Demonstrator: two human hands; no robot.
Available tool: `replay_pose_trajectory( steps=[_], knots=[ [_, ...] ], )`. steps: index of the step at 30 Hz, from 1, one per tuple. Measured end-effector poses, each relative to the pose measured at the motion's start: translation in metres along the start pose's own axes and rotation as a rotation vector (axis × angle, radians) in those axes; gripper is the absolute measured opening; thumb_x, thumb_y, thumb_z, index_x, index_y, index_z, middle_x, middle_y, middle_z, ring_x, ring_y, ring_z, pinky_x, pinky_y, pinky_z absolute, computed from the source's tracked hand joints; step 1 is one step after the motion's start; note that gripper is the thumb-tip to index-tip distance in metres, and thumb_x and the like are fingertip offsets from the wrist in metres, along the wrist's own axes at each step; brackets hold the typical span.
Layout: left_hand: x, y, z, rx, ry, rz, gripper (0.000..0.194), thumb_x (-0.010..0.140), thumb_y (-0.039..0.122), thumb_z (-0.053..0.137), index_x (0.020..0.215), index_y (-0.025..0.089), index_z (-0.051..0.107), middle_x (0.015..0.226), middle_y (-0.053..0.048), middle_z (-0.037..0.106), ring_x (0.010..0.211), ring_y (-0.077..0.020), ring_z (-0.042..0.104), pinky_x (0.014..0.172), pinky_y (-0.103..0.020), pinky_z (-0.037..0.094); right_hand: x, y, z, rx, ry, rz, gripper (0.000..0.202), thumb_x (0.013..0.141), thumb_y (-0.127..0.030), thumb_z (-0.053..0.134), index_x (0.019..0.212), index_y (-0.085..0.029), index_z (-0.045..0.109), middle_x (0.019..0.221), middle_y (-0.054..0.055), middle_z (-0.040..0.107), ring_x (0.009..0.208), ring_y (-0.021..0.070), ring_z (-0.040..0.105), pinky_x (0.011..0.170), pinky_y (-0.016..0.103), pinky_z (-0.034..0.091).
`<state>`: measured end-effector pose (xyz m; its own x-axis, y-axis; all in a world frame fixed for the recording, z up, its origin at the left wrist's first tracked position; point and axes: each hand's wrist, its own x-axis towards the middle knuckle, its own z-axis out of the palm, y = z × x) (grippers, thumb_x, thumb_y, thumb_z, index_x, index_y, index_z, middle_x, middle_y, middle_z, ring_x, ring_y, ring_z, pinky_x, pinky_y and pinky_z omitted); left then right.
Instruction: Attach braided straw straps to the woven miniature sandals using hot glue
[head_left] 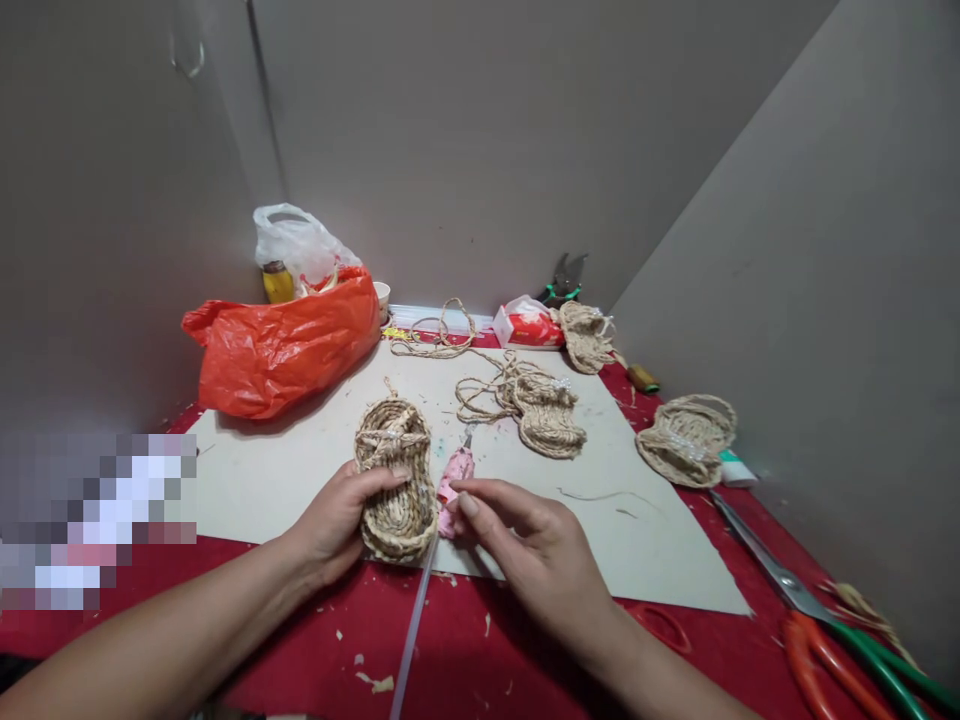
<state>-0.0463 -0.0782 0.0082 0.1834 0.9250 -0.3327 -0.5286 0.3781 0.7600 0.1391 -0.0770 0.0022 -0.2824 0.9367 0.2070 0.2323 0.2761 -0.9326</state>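
Observation:
My left hand (337, 515) grips a small woven straw slipper (394, 520), its thumb lying across the sole and the other fingers hidden behind. The slipper is tilted up toward me, with a braided strap over its far end. Just right of it, a pink-wrapped tool like a glue gun (459, 465) lies with its metal tip pointing away. A long translucent stick (415, 630) runs from its near end toward me. My right hand (525, 540) is closed, thumb and forefinger pinched over the pink tool; what is between the fingertips is too small to tell.
A pale board (645, 540) covers the red cloth (315, 640). More woven slippers (551, 410) and loose straw cord (442, 350) lie beyond. Large scissors (795, 590) rest at right, pliers (566, 280) and a tissue pack (529, 325) at the back, an orange plastic bag (285, 350) at left. Grey walls enclose the table.

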Motion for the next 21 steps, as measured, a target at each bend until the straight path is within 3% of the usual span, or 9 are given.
replay_pose_trajectory(
  steps=[4, 8, 11, 15, 18, 21],
  knots=[
    [0.002, 0.000, 0.000, -0.031, 0.001, 0.002, 0.019, 0.075, 0.016, 0.066, 0.092, 0.008, 0.071, 0.081, -0.013, 0.074, 0.067, -0.0192, 0.068, 0.074, -0.033, 0.053, -0.001, 0.000, 0.006, 0.025, -0.121, 0.048, 0.027, 0.085, -0.027, 0.056, 0.108, -0.013, 0.063, 0.084, 0.007, 0.070, 0.073, 0.0160, 0.066, 0.067, 0.029, 0.056],
    [0.001, -0.002, 0.002, -0.034, -0.050, 0.053, 0.020, 0.078, 0.022, 0.065, 0.089, 0.007, 0.071, 0.083, -0.013, 0.074, 0.074, -0.0199, 0.068, 0.079, -0.032, 0.051, -0.002, -0.004, 0.012, 0.037, -0.233, 0.088, 0.046, 0.076, -0.019, 0.064, 0.121, -0.016, 0.053, 0.083, 0.003, 0.066, 0.066, 0.0120, 0.061, 0.058, 0.023, 0.052],
    [-0.001, -0.002, 0.002, -0.007, -0.113, 0.078, 0.018, 0.079, 0.023, 0.065, 0.090, 0.009, 0.071, 0.085, -0.011, 0.074, 0.078, -0.0196, 0.067, 0.076, -0.029, 0.049, -0.003, -0.006, 0.014, 0.124, -0.198, 0.184, 0.054, 0.076, -0.021, 0.065, 0.127, -0.017, 0.046, 0.079, 0.000, 0.064, 0.062, 0.0101, 0.059, 0.053, 0.020, 0.049],
    [-0.004, 0.001, 0.001, 0.064, -0.211, 0.089, 0.021, 0.083, 0.023, 0.061, 0.099, 0.011, 0.069, 0.092, -0.010, 0.073, 0.083, -0.0204, 0.066, 0.076, -0.029, 0.047, -0.001, -0.008, 0.011, 0.427, -0.134, 0.291, 0.058, 0.072, -0.022, 0.070, 0.125, -0.018, 0.045, 0.096, 0.004, 0.064, 0.079, 0.0125, 0.062, 0.068, 0.023, 0.053],
    [-0.006, 0.003, 0.000, 0.131, -0.308, 0.118, 0.027, 0.087, 0.023, 0.057, 0.110, 0.012, 0.066, 0.097, -0.011, 0.072, 0.086, -0.0212, 0.065, 0.080, -0.032, 0.046, 0.001, -0.009, 0.006, 0.582, -0.146, 0.357, 0.064, 0.068, -0.025, 0.076, 0.124, -0.019, 0.045, 0.104, 0.006, 0.063, 0.075, 0.0122, 0.061, 0.059, 0.023, 0.053],
    [-0.008, 0.002, -0.003, 0.186, -0.342, 0.109, 0.028, 0.089, 0.025, 0.054, 0.111, 0.012, 0.065, 0.097, -0.011, 0.072, 0.086, -0.0215, 0.065, 0.080, -0.033, 0.046, 0.000, -0.011, 0.003, 0.653, -0.158, 0.381, 0.065, 0.067, -0.029, 0.078, 0.123, -0.018, 0.046, 0.096, 0.004, 0.064, 0.065, 0.0105, 0.060, 0.052, 0.021, 0.052]
  ],
)
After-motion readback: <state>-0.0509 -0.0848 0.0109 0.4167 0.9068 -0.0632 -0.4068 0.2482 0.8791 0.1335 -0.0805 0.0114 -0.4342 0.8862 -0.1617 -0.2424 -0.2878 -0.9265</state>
